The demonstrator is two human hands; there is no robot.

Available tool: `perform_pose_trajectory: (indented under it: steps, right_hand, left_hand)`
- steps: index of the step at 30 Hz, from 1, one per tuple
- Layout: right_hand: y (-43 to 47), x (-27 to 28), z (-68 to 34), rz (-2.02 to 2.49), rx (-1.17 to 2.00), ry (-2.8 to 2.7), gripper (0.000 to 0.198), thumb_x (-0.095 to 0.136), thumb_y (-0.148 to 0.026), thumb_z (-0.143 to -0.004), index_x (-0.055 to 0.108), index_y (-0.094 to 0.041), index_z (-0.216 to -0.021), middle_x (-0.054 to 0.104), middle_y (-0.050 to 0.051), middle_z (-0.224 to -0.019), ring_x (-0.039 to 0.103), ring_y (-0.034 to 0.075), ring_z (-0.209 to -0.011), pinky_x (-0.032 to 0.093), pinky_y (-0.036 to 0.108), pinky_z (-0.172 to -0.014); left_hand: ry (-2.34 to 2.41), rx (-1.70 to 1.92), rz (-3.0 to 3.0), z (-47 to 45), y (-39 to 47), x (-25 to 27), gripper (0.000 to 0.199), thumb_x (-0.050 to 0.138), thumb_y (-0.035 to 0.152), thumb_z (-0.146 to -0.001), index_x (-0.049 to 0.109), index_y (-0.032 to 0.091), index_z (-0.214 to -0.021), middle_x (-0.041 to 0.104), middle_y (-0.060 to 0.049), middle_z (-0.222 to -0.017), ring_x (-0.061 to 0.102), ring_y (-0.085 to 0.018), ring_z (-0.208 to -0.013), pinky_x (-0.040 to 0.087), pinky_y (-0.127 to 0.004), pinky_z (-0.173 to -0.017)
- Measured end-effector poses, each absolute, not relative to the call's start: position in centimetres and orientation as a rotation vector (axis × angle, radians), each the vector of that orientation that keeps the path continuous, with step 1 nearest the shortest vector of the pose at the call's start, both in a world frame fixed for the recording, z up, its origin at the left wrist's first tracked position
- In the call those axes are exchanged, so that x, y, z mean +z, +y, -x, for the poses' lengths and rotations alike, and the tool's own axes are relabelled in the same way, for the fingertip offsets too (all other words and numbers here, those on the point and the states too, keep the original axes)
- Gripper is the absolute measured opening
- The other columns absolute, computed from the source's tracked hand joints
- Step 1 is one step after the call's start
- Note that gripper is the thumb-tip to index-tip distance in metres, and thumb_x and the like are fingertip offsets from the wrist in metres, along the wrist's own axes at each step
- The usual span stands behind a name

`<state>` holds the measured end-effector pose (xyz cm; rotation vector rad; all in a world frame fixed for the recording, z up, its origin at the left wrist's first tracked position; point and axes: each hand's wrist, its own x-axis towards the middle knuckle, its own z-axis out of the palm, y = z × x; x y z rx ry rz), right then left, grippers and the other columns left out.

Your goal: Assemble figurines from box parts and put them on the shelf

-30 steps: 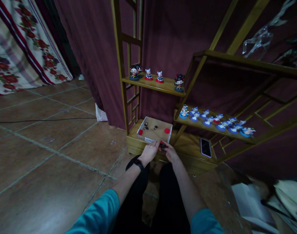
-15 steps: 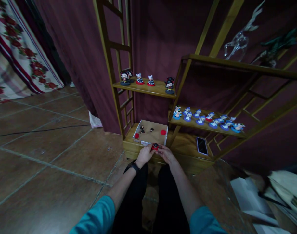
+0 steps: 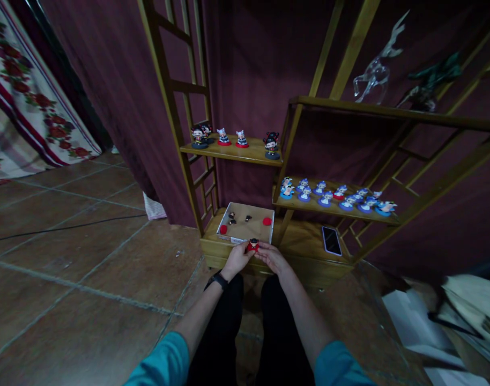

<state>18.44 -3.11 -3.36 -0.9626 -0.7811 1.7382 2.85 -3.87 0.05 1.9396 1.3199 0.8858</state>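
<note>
Between the fingers of both hands is a small red and black figurine [image 3: 253, 245], just in front of a shallow box. My left hand [image 3: 237, 259] is closed on its left side. My right hand [image 3: 272, 257] grips it from the right. The shallow cardboard box [image 3: 253, 209] holds several small dark pieces [image 3: 232, 219], one red round piece [image 3: 223, 229] at its left and another red piece [image 3: 267, 221] at its right. Fingers cover part of the figurine, so its details are too small to tell.
A wooden shelf unit [image 3: 232, 155] carries black-haired figurines [image 3: 272, 145] and two white-and-dark ones [image 3: 242, 139]. Several blue figurines [image 3: 326, 198] stand on the right shelf. A phone [image 3: 332, 240] lies below them. Up on the top shelf is a clear deer figure [image 3: 374, 78]. White boxes [image 3: 420, 321] lie at right.
The view has shifted slightly, so the shelves appear further left and a little lower. Both hands still hold the figurine, which now looks turned a little.
</note>
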Motion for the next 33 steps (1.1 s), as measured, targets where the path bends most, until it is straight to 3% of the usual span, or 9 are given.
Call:
perform_pose_trajectory:
  steps: [5,13,26,33]
  right_hand:
    - [-3.1,-3.2,-18.4,0.931,1.741,-0.766,0.028,0.068,-0.014,-0.058,0.061,-0.016,-0.086,0.068,0.004,-0.085,0.064,0.015,-0.079,0.048,0.032,-0.082]
    - [-3.0,-3.6,-18.3,0.929,1.728,-0.770,0.030,0.069,-0.012,-0.056,0.062,-0.015,-0.085,0.068,0.005,-0.081,0.065,0.016,-0.078,0.047,0.033,-0.082]
    - [-2.8,-3.6,-18.1,0.917,1.740,-0.778,0.031,0.069,-0.010,-0.056,0.061,-0.015,-0.085,0.067,0.004,-0.083,0.064,0.016,-0.076,0.048,0.035,-0.083]
    - [-2.9,-3.8,-18.0,0.929,1.724,-0.780,0.027,0.070,-0.013,-0.056,0.062,-0.015,-0.082,0.067,0.004,-0.080,0.064,0.016,-0.078,0.048,0.036,-0.082]
  left_hand:
    - [1.309,0.933,-1.767,-2.9,-3.7,-0.1,0.027,0.058,0.026,-0.069,0.060,0.014,-0.093,0.063,-0.002,-0.073,0.056,-0.014,-0.068,0.042,-0.024,-0.065]
    - [1.095,0.977,-1.286,-3.3,-2.3,-2.3,0.032,0.059,0.026,-0.068,0.056,0.010,-0.095,0.056,0.003,-0.056,0.049,-0.008,-0.045,0.041,-0.021,-0.050]
    - [1.102,0.974,-1.050,-3.1,-2.1,-2.2,0.021,0.068,0.025,-0.061,0.055,0.011,-0.070,0.057,0.002,-0.050,0.053,-0.007,-0.043,0.040,-0.017,-0.043]
    - [1.133,0.949,-1.073,-3.0,-1.9,-2.6,0.017,0.066,0.024,-0.063,0.056,0.011,-0.068,0.055,0.003,-0.047,0.050,-0.006,-0.041,0.038,-0.016,-0.041]
